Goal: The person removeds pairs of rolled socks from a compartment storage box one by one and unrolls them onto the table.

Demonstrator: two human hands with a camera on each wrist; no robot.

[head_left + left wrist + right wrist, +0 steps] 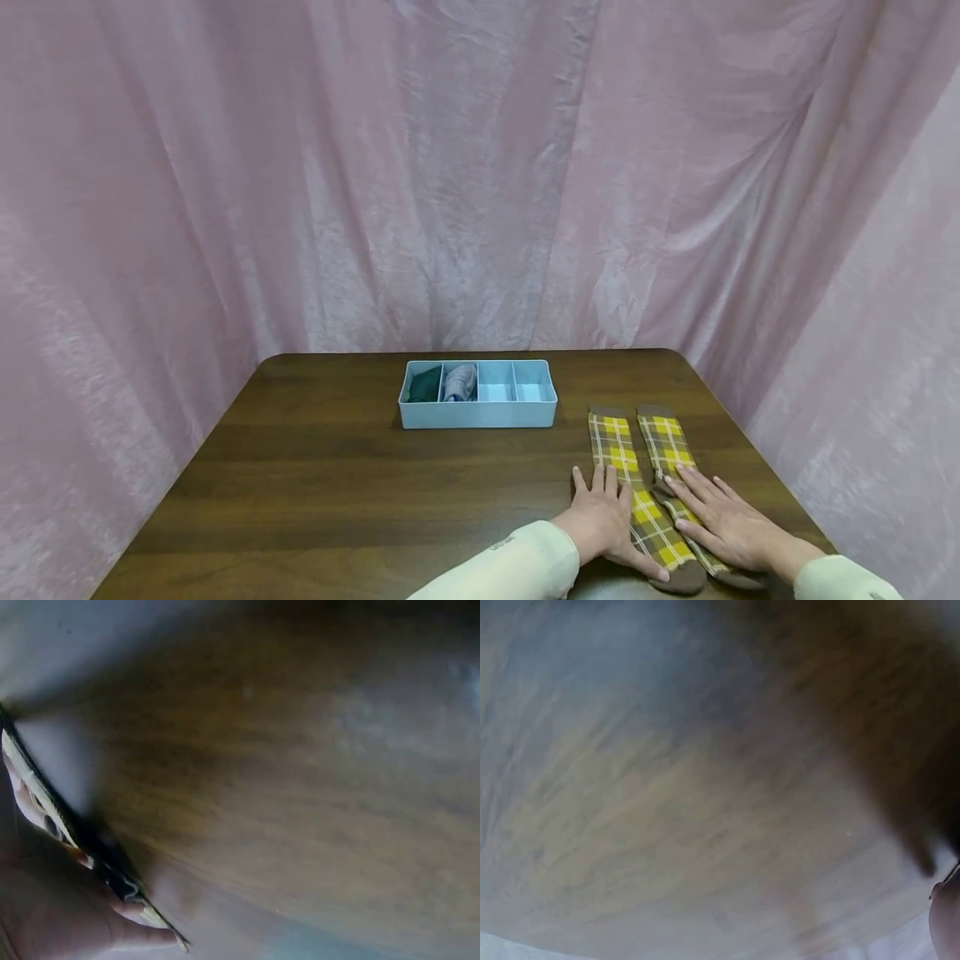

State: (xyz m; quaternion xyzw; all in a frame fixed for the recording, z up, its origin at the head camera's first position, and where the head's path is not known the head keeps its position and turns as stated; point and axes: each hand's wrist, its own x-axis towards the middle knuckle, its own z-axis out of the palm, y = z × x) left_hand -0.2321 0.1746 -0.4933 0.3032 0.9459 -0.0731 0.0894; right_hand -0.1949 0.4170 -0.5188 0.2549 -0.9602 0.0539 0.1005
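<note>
Two yellow and brown plaid socks lie side by side at the right of the table in the head view. On the left sock rests my left hand, its fingers spread and pointing away from me, the thumb near the brown toe. My right hand lies flat over the middle of the right sock, fingers extended. The right sock looks bunched by the fingertips. In the left wrist view, part of the left hand shows against the tabletop. Only a sliver of the right hand appears in the right wrist view.
A light blue box with divided compartments stands near the table's back edge. Its leftmost compartment holds a dark green cloth item, the one beside it a grey rolled item. Pink curtains hang behind the wooden table.
</note>
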